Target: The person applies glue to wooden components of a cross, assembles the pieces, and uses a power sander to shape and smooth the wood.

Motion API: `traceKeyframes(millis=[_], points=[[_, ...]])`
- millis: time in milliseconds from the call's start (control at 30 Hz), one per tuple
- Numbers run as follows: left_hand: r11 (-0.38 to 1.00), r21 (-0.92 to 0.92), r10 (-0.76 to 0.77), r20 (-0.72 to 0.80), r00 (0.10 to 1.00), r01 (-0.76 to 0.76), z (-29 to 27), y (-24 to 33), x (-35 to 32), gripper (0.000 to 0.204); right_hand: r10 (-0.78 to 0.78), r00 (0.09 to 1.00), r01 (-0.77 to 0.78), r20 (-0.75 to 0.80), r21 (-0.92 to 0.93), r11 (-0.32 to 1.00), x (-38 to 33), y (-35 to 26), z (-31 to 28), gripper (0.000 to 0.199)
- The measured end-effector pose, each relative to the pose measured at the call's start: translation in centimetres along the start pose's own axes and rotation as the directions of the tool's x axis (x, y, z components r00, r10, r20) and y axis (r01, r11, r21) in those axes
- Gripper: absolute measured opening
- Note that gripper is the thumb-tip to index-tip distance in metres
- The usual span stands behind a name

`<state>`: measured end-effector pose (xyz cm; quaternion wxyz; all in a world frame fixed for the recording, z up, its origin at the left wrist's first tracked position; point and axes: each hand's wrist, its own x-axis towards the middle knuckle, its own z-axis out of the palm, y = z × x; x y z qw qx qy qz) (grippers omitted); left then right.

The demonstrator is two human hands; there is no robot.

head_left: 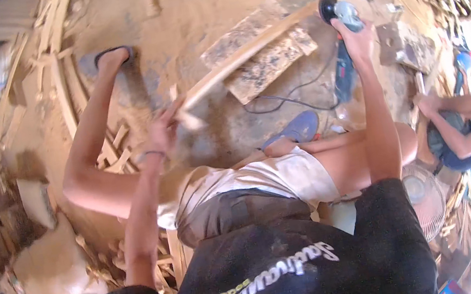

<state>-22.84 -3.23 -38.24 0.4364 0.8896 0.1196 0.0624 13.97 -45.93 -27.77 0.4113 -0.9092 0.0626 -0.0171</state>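
Observation:
My right hand (357, 37) is closed around an angle grinder (342, 68) with a dark round disc (327, 8) at its head. That disc meets the far right end of a long pale wooden piece (250, 51). The wood slants across low, speckled wooden blocks (272, 68) on the ground and has a short crosspiece at its near left end. There my left hand (164, 128), somewhat blurred, grips the wood, one finger stretched along it. The grinder's dark cord (293, 99) curls over the ground beside the blocks.
Wooden strips (63, 83) and offcuts (117, 152) lie to the left, with more along the far edge. At the right stand another block (413, 46) and a fan (425, 195). A co-worker (465, 125) sits at the far right. A blue sandal (301, 127) is near my leg.

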Motion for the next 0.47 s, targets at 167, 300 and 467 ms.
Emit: traceKeyframes(millis=[167, 300, 467], points=[[0.873, 0.349, -0.373, 0.030, 0.927, 0.340, 5.9, 3.2, -0.7, 0.038, -0.469, 0.878, 0.476, 0.095, -0.060, 0.878, -11.7, -5.2, 0.6, 0.074], [0.871, 0.388, -0.408, 0.235, 0.882, 0.299, 7.3, 3.0, -1.7, 0.031, -0.205, 0.876, 0.340, 0.436, -0.258, 0.904, -19.2, -7.5, 2.8, 0.075], [0.854, 0.380, -0.454, 0.207, 0.867, 0.356, 8.0, 4.6, -2.2, 0.034, -0.220, 0.720, 0.531, 0.658, -0.319, 0.785, -23.8, -6.2, 6.4, 0.085]])
